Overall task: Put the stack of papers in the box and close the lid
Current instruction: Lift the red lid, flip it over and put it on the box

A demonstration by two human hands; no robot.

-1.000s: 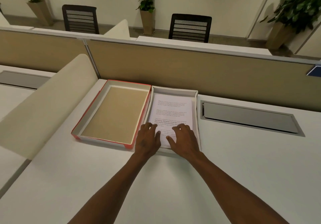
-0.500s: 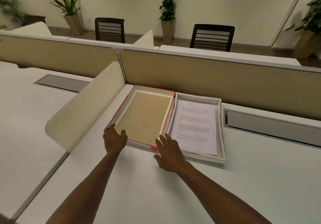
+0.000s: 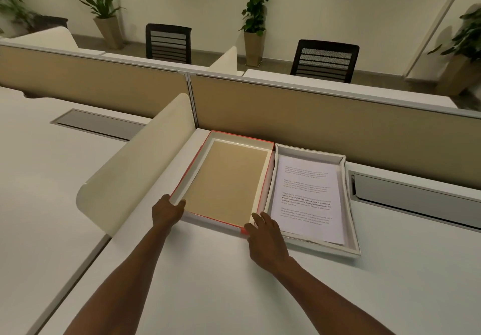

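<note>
The white box point(image 3: 350, 220) lies on the desk at the right, with the stack of printed papers point(image 3: 307, 196) flat inside it. Touching its left side lies the lid point(image 3: 223, 181), upside down, red outside with a tan inner panel. My left hand point(image 3: 166, 211) grips the lid's near left corner, thumb over the rim. My right hand point(image 3: 265, 235) holds the lid's near right corner, fingers against the red edge beside the box.
A curved cream divider point(image 3: 135, 170) stands just left of the lid. A tan partition wall point(image 3: 312, 118) runs behind both. A grey cable hatch point(image 3: 416, 196) is set into the desk right of the box. The white desk point(image 3: 234, 295) stretches toward me.
Both hands left the papers in the box and moved left to the lid's near corners, where they have now closed on its rim. The camera view shifted left.
</note>
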